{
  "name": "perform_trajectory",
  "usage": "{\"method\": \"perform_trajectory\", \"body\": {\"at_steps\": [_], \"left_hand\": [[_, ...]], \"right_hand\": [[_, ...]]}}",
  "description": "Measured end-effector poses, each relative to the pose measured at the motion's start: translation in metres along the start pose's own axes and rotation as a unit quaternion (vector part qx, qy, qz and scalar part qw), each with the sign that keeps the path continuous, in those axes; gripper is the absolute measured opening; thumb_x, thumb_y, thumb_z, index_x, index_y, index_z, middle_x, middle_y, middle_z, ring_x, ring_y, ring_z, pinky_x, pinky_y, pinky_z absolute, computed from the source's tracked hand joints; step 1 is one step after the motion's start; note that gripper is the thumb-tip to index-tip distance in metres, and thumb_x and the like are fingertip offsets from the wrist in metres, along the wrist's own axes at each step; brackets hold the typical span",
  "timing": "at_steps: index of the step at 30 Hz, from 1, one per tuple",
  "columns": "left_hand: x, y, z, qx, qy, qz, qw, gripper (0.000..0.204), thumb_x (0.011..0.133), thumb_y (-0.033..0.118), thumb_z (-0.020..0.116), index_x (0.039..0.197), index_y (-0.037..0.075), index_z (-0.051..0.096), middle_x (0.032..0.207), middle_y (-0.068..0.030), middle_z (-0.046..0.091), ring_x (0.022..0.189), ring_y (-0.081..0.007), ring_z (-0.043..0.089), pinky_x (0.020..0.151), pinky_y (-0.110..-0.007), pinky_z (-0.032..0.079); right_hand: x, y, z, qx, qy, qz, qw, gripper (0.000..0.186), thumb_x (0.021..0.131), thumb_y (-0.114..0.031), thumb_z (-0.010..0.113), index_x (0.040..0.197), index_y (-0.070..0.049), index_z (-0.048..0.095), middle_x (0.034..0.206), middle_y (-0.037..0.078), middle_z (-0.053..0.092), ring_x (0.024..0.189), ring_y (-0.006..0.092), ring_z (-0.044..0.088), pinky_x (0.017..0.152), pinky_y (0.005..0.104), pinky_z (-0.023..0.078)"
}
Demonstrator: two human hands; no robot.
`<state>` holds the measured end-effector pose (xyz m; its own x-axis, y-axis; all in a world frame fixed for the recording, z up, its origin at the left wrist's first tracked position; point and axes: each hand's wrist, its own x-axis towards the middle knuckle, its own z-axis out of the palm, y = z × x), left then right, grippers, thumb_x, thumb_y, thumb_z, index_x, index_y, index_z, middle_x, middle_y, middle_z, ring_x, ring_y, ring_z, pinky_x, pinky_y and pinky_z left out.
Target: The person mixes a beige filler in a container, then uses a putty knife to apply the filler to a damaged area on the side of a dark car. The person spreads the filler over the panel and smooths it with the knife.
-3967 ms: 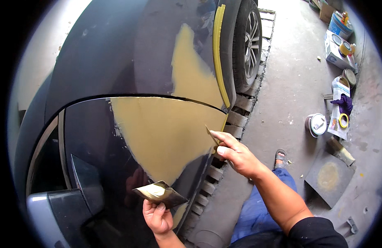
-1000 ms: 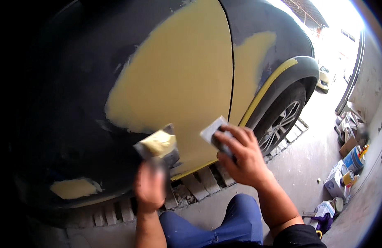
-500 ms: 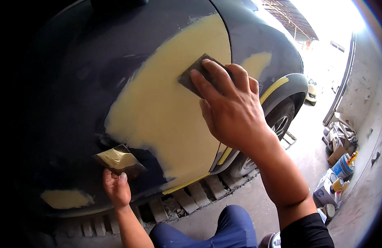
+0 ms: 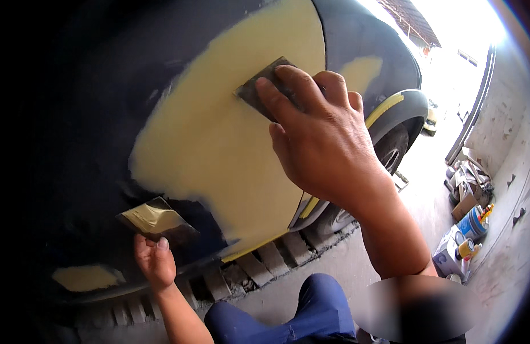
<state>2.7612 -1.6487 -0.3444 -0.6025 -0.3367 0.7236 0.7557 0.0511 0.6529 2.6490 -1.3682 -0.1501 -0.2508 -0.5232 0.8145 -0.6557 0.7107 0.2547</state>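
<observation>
A dark car panel fills the left and middle, with a broad patch of yellowish filler across it. My right hand grips a dark flat spreader, fingers pressed on its back, its blade laid against the upper part of the patch. At lower left my left hand pinches the lower edge of a second dark flat plate, which bears a ridged lump of yellow putty. That plate is held in front of the panel, just left of the patch's lower edge.
Yellow tape edges the wheel arch above a wheel. A floor grating runs under the car. Along the right wall stand a blue can, a white box and a small yellow tin. Another car is outside.
The right hand has slid the spreader slightly up and left over the patch. My left hand with its putty plate has shifted a little left, and the whole view has moved slightly.
</observation>
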Motion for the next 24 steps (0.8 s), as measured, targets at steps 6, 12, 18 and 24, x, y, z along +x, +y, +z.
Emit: {"method": "perform_trajectory", "body": {"at_steps": [6, 12, 18, 24], "left_hand": [[-0.005, 0.002, -0.003, -0.019, 0.039, -0.026, 0.999, 0.04, 0.084, 0.002, 0.053, 0.123, -0.001, 0.048, 0.119, -0.0107, 0.057, 0.111, -0.0179, 0.053, 0.101, -0.032, 0.037], [-0.004, 0.001, 0.002, -0.04, 0.041, -0.021, 0.998, 0.042, 0.083, -0.001, 0.052, 0.125, -0.001, 0.048, 0.12, -0.0106, 0.057, 0.111, -0.018, 0.053, 0.1, -0.033, 0.038], [-0.003, 0.002, -0.001, -0.028, 0.025, -0.013, 0.999, 0.045, 0.085, 0.002, 0.051, 0.129, 0.0, 0.045, 0.121, -0.0111, 0.056, 0.111, -0.0203, 0.054, 0.1, -0.035, 0.04], [-0.002, 0.005, 0.001, -0.016, 0.031, -0.019, 0.999, 0.042, 0.085, 0.004, 0.052, 0.127, -0.001, 0.046, 0.118, -0.0102, 0.058, 0.109, -0.0186, 0.055, 0.098, -0.033, 0.04]], "right_hand": [[-0.038, -0.017, 0.011, 0.039, -0.053, 0.079, 0.995, 0.047, 0.08, -0.015, 0.061, 0.127, -0.01, 0.055, 0.13, 0.012, 0.047, 0.111, 0.0338, 0.044, 0.092, 0.0461, 0.04], [-0.091, -0.032, 0.043, 0.043, -0.079, 0.113, 0.989, 0.056, 0.074, -0.017, 0.064, 0.129, -0.011, 0.053, 0.133, 0.012, 0.045, 0.11, 0.0342, 0.043, 0.086, 0.0451, 0.04], [-0.146, -0.051, 0.089, 0.084, -0.066, 0.152, 0.983, 0.06, 0.072, -0.021, 0.069, 0.13, -0.015, 0.053, 0.135, 0.01, 0.044, 0.11, 0.0364, 0.042, 0.083, 0.0455, 0.039], [-0.191, -0.068, 0.125, 0.116, -0.055, 0.178, 0.976, 0.059, 0.072, -0.021, 0.07, 0.129, -0.016, 0.054, 0.135, 0.01, 0.044, 0.112, 0.0375, 0.043, 0.084, 0.046, 0.04]]}}
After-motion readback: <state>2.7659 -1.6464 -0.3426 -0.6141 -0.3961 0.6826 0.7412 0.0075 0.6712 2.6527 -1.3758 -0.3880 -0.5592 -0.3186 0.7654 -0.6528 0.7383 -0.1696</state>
